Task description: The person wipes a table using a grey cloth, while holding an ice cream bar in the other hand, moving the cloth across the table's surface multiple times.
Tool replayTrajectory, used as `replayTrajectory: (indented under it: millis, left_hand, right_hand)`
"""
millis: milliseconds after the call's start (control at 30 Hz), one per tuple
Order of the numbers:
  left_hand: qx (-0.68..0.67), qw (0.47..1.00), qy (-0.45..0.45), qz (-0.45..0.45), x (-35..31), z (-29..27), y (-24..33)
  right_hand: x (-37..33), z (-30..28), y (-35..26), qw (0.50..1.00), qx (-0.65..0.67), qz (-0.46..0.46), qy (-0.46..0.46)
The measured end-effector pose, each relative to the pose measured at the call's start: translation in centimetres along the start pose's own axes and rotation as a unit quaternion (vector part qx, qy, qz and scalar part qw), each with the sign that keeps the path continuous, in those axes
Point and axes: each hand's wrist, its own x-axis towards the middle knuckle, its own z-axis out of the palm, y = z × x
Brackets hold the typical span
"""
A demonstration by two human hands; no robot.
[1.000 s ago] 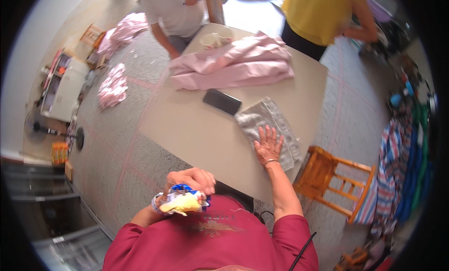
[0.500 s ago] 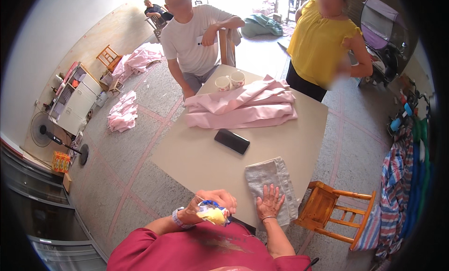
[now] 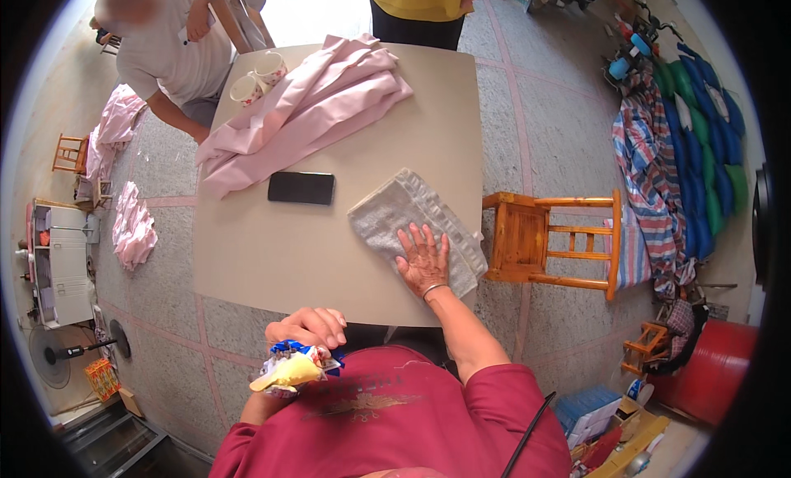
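Note:
My left hand (image 3: 311, 325) is closed around a pale yellow snack (image 3: 295, 371) in a torn blue-and-white wrapper (image 3: 288, 346), in front of my chest by the table's near edge. The snack's exact kind is hard to make out. Fingers spread, my right hand (image 3: 424, 257) lies flat on a folded grey cloth (image 3: 386, 210) at the right side of the table. A black phone (image 3: 301, 189) lies face up beyond my left hand. Farther back, long folds of pink fabric (image 3: 305, 119) are heaped across the table (image 3: 247, 264).
Two patterned cups (image 3: 246, 90) stand beside the pink fabric. A seated person (image 3: 177, 49) is at the far left corner; another in yellow (image 3: 420, 0) stands behind the table. A wooden chair (image 3: 519, 235) adjoins the right edge. More pink fabric (image 3: 132, 227) lies on the left floor.
My view has tilted down and turned, so the table appears higher and straighter. My right hand stays flat on the grey cloth, and the left still holds the wrapped snack.

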Motion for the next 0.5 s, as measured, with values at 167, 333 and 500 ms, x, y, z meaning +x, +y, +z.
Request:
replayTrajectory:
  millis: [167,333,500]
  left_hand:
    - [0.013,0.999,-0.011,-0.029,0.7,0.6,-0.2]
    - [0.006,0.999,0.03,-0.031,0.7,1.0,-1.5]
    - [0.002,0.998,0.064,-0.026,1.7,2.2,-3.2]
  right_hand:
    - [1.8,-0.3,1.0,1.0,-0.004,0.0,0.019]
    - [3.3,-0.7,2.1,1.0,0.002,-0.011,0.015]
    - [5.4,-1.3,4.2,0.999,0.002,-0.039,0.007]
